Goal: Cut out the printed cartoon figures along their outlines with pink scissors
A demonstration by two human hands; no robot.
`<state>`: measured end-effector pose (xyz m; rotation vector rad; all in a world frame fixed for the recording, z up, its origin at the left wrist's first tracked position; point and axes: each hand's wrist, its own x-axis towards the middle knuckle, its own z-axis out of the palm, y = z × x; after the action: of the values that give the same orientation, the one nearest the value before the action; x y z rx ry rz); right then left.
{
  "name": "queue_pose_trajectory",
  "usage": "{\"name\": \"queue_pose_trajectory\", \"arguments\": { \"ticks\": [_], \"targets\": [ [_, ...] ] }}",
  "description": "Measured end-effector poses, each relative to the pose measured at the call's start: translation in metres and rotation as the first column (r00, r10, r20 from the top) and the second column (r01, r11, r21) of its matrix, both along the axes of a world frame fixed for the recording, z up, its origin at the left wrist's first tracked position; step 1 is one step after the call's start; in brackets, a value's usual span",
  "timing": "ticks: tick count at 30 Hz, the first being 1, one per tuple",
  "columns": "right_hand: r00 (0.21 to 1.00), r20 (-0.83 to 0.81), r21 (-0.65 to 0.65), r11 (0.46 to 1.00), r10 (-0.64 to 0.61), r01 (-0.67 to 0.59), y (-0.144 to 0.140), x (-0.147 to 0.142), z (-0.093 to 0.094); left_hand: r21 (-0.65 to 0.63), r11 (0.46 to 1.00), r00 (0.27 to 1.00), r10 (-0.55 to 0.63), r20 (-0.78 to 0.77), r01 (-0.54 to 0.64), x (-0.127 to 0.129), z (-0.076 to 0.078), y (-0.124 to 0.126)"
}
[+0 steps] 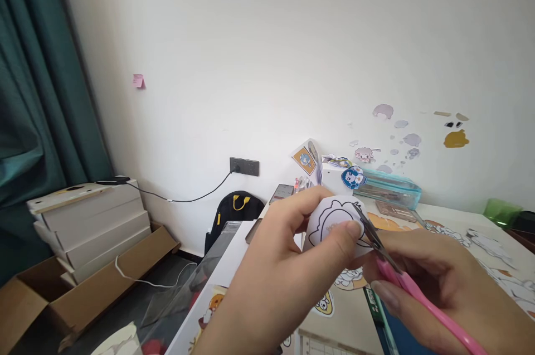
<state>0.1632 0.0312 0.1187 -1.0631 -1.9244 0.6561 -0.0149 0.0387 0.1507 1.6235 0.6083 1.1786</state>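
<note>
Between the thumb and fingers of my left hand (pixel 288 254) is a white paper cutout (pixel 330 218) printed with a black wavy outline. My right hand (pixel 443 277) grips a pair of pink-handled scissors (pixel 401 277). Their dark metal blades point up and left and lie against the right edge of the paper, close to my left thumb tip. Whether the blades are parted cannot be made out clearly. Below the hands, a round bunny sticker (pixel 325 305) lies on a beige sheet.
A clear teal pencil case (pixel 388 188) stands by the wall on the table, with printed cutouts (pixel 489 246) to the right. Left of the table are a black backpack (pixel 238 207) and a cardboard box (pixel 96 293) holding stacked white boxes. A black cable (pixel 196 199) runs from the wall socket (pixel 251 167).
</note>
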Motion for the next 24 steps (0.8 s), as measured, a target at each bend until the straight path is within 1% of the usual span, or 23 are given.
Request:
{"name": "queue_pose_trajectory", "arguments": {
  "ticks": [3, 9, 13, 20, 24],
  "targets": [
    [0.999, -0.036, 0.021, 1.0, -0.012, 0.013, 0.0005, 0.0013, -0.0035, 0.008, 1.0, 1.0, -0.001, -0.014, 0.001, -0.0005, 0.0014, -0.0006],
    [1.0, 0.004, 0.069, 0.997, 0.017, -0.017, 0.0007, 0.0033, -0.0034, 0.015, 1.0, 0.999, -0.022, -0.03, 0.023, -0.0002, 0.0021, -0.0003],
    [1.0, 0.004, 0.063, 0.998, 0.03, -0.031, 0.0027, 0.0048, -0.0029, 0.02, 0.999, 0.999, -0.029, -0.014, 0.029, -0.0002, 0.0007, 0.0001],
    [0.997, 0.063, 0.066, 0.997, -0.045, 0.041, -0.001, 0.0068, -0.0034, 0.031, 0.999, 0.997, -0.034, -0.076, 0.037, -0.0033, -0.0016, 0.001],
    [0.996, 0.087, 0.086, 0.996, -0.013, 0.005, -0.0005, 0.0097, -0.0056, 0.003, 0.999, 0.996, -0.046, -0.081, 0.047, -0.0041, -0.0028, 0.0023]
  ]
}}
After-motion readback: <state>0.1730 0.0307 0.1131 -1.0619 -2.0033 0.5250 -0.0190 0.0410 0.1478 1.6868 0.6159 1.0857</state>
